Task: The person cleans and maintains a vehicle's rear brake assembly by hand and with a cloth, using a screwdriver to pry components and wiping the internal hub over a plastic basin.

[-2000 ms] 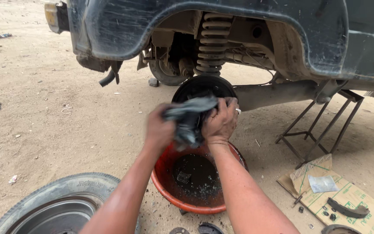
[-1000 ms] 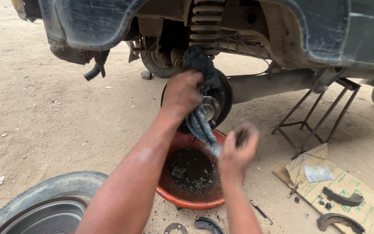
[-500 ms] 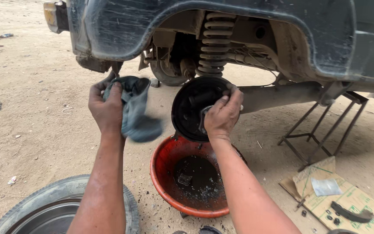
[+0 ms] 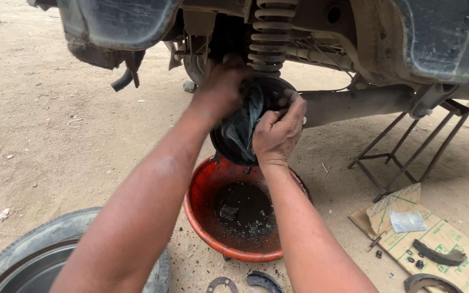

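Dark rag (image 4: 241, 130) was pressed against the round brake plate (image 4: 267, 92) at the axle end, under the coil spring (image 4: 270, 38). Left hand (image 4: 221, 87) fingers clamped on rag; right hand (image 4: 278, 133) fingers curled, gripping rag's edge. Red basin (image 4: 202, 217) sat directly below on sand.

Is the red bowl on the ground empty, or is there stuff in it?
Not empty. The red basin sits upright on the sand with a dark, oily puddle covering its bottom and a small dark lump lying in it.
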